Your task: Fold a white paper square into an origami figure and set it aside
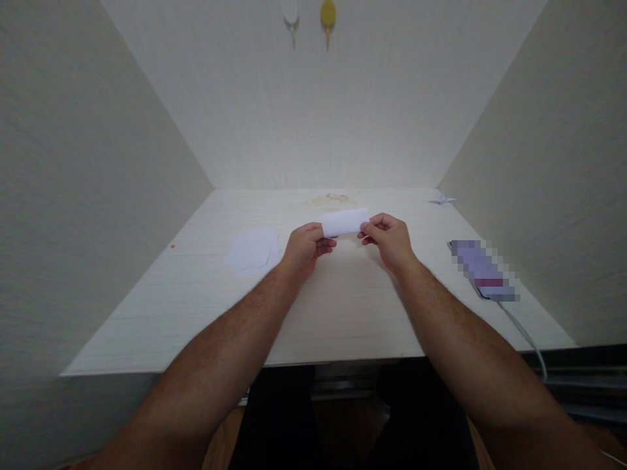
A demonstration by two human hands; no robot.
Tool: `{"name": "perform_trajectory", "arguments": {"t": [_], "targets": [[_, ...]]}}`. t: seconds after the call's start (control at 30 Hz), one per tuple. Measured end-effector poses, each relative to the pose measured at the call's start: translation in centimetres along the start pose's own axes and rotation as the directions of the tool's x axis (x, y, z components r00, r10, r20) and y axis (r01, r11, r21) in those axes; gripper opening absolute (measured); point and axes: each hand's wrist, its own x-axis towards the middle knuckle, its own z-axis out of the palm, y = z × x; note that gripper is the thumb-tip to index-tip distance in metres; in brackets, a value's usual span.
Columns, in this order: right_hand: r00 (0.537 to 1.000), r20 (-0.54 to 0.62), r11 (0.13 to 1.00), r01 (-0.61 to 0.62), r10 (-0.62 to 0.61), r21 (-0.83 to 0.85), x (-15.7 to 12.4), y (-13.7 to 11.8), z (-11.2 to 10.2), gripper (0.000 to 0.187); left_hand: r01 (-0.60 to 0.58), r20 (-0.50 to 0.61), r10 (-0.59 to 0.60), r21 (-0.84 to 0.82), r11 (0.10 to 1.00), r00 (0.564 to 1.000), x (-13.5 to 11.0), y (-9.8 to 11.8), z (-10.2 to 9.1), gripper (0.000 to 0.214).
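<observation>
Both hands hold a small folded strip of white paper (345, 222) just above the white table (343, 307). My left hand (306, 247) pinches its left end with fingers curled. My right hand (386, 240) pinches the right end, thumb and fingers pressed together. The strip lies level between them, over the middle of the table.
A loose pile of white paper sheets (253, 249) lies left of my left hand. A phone (482, 269) with a white cable (526, 339) lies at the right. A small folded paper piece (442, 200) sits in the far right corner. Walls close in three sides.
</observation>
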Motion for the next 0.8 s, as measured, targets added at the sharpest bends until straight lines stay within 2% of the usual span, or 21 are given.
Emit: {"name": "perform_trajectory", "arguments": {"t": [0.13, 0.27, 0.37, 0.53, 0.63, 0.8], "targets": [[1.0, -0.012, 1.0, -0.005, 0.005, 0.006, 0.05, -0.06, 0.02, 0.022, -0.026, 0.005, 0.026, 0.029, 0.999, 1.0, 0.03, -0.09, 0.04, 0.021], [1.0, -0.018, 1.0, -0.014, 0.014, 0.004, 0.05, -0.1, 0.06, 0.022, -0.06, -0.015, 0.06, -0.028, 0.998, 0.998, 0.1, 0.02, 0.08, 0.033], [1.0, -0.014, 1.0, -0.019, 0.019, -0.001, 0.03, -0.15, 0.09, 0.022, -0.178, -0.037, 0.178, 0.012, 0.984, 0.983, 0.12, -0.02, 0.05, 0.037], [1.0, -0.015, 1.0, -0.016, 0.016, -0.009, -0.06, -0.37, 0.19, 0.022, -0.362, -0.017, 0.368, 0.142, 0.921, 0.93, -0.08, -0.33, 0.16, 0.05], [1.0, -0.015, 1.0, -0.011, 0.011, 0.0, -0.1, -0.41, 0.27, 0.022, -0.411, -0.025, 0.422, 0.188, 0.892, 0.906, -0.14, -0.42, 0.24, 0.044], [0.999, -0.039, 1.0, -0.009, 0.009, -0.008, -0.03, -0.2, 0.27, 0.022, -0.424, -0.07, 0.455, 0.257, 0.868, 0.888, 0.04, -0.58, 0.2, 0.035]]}}
